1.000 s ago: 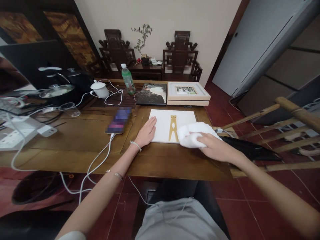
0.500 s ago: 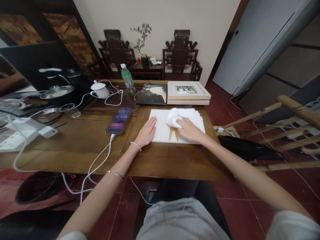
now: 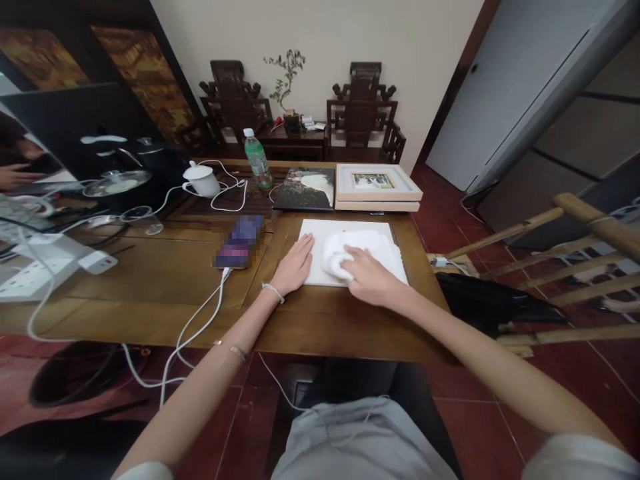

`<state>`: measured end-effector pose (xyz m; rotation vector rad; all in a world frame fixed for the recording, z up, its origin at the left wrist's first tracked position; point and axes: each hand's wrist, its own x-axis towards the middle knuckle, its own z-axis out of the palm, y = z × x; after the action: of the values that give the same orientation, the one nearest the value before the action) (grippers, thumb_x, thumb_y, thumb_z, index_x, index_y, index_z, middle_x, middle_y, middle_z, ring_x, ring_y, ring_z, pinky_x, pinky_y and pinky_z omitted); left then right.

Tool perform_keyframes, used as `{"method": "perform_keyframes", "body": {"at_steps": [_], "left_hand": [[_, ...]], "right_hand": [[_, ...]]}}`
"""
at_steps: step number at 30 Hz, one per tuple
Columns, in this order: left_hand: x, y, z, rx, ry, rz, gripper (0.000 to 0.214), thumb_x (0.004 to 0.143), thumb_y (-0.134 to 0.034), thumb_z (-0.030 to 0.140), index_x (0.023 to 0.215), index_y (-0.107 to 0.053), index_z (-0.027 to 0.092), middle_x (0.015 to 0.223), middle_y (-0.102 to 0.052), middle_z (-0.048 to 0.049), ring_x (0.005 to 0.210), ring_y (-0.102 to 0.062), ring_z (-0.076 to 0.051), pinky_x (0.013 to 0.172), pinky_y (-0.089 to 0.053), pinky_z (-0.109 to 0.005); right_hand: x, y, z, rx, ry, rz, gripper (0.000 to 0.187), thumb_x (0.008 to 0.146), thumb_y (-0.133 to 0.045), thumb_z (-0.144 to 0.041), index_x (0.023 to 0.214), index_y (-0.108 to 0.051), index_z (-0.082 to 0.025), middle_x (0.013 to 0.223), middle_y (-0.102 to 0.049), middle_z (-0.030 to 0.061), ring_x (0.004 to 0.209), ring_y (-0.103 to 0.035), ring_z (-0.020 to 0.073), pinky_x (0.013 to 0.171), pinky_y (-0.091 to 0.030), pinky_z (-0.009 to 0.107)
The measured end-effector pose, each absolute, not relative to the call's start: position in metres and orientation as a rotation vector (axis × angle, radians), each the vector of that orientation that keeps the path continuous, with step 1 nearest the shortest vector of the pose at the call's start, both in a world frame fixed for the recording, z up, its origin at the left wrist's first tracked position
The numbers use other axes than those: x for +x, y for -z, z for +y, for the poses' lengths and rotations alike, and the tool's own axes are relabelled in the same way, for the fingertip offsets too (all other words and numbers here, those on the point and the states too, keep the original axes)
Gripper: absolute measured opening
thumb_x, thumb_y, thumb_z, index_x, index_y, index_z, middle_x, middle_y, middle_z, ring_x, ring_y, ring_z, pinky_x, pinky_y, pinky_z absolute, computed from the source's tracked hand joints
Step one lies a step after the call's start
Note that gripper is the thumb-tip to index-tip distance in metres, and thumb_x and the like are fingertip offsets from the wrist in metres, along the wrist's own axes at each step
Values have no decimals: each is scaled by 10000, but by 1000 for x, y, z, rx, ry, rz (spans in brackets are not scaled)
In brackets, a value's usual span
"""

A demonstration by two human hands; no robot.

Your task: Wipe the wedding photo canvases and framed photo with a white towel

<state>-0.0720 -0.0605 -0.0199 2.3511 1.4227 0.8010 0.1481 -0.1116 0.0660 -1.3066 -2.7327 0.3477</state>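
Note:
A white rectangular board (image 3: pixel 316 229) lies flat on the wooden table in front of me. My left hand (image 3: pixel 295 263) rests on its left edge, fingers stretched out and lying flat. In my right hand (image 3: pixel 369 275) is a bunched white cloth (image 3: pixel 336 251), pressed onto the board's middle and near part. The loose part of the cloth spreads to the right, over the board's right side. The tan A-shaped strips on the board are hidden beneath the cloth and hand.
Behind the board lie a dark picture panel (image 3: pixel 306 189) and stacked light-wood frames (image 3: pixel 379 187). A green-labelled bottle (image 3: pixel 257 160), white lidded cup (image 3: pixel 201 180), charging phone (image 3: pixel 239 241) and power strip (image 3: pixel 35 270) stand to the left. Another person's hand (image 3: pixel 20 175) shows at far left.
My right hand has moved the cloth toward me and slightly left, covering the tan strips and baring the board's far right part. My left hand stays in place.

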Motion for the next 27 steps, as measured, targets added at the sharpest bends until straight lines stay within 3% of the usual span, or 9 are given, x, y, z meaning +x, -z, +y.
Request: {"method": "perform_keyframes", "body": {"at_steps": [7,11,15,21,27], "left_hand": [[-72,18,-62,2352,-787,1431,528,957,-273,273,1422,-409,63,1525,-363,-155,1444,-276,-238,1200,-214,-451],[-72,20,-61,2352,-795,1420,532,961,-273,278,1421,-407,50,1520,-368,-165,1444,-275,-243,1199,-215,-447],[-71,21,-60,2351,-808,1428,520,960,-276,280,1425,-413,93,1519,-381,-136,1441,-284,-234,1199,-217,-451],[-71,22,-59,2357,-797,1438,516,954,-286,267,1426,-417,104,1520,-383,-122,1439,-289,-229,1201,-212,-453],[-72,21,-60,2351,-791,1426,532,961,-272,282,1430,-403,69,1525,-368,-146,1446,-272,-233,1201,-209,-440]], "right_hand": [[133,-69,-46,-1456,-182,-2630,384,788,-386,-45,1087,-623,-88,1233,-584,235,1206,-512,332,989,-382,512],[132,-67,-72,-1373,-186,-2706,411,789,-390,-40,1135,-610,-68,1304,-538,259,1362,-347,365,1041,-309,587],[136,-68,-123,-1290,-345,-2773,405,754,-418,-30,1089,-633,-99,1376,-506,223,1426,-224,376,1079,-219,658],[136,-73,-159,-1200,-460,-2778,349,730,-432,-32,986,-651,-125,1329,-557,204,1413,-273,360,1089,-233,647],[132,-70,-101,-1336,-295,-2748,402,775,-427,-66,1122,-628,-104,1328,-541,242,1364,-354,355,1049,-313,591]]}}
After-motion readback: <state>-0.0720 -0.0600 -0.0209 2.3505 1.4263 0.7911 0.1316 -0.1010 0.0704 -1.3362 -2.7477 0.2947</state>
